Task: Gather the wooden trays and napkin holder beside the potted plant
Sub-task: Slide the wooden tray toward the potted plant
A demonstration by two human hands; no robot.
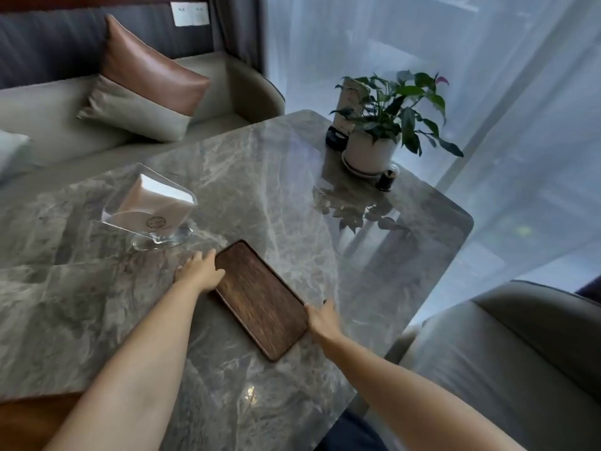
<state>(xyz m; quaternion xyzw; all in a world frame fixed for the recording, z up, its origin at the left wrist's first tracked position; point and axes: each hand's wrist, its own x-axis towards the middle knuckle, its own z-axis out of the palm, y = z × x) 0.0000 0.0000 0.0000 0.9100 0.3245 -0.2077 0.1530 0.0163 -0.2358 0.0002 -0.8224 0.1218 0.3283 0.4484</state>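
A dark wooden tray (260, 299) lies flat on the grey marble table (97, 288), its long side slanting from upper left to lower right. My left hand (200, 271) grips its left edge with the thumb over the rim. My right hand (322, 317) holds its right edge. A clear napkin holder (151, 211) with white napkins stands to the upper left of the tray, apart from it. The potted plant (385, 125), green leaves in a white pot on a saucer, stands at the table's far right corner.
A small black holder with a card (336, 138) stands left of the pot, and a small dark bottle (387, 180) in front of it. A sofa with cushions (143, 83) lies beyond the table. A grey armchair (520, 353) is at right, sheer curtains behind.
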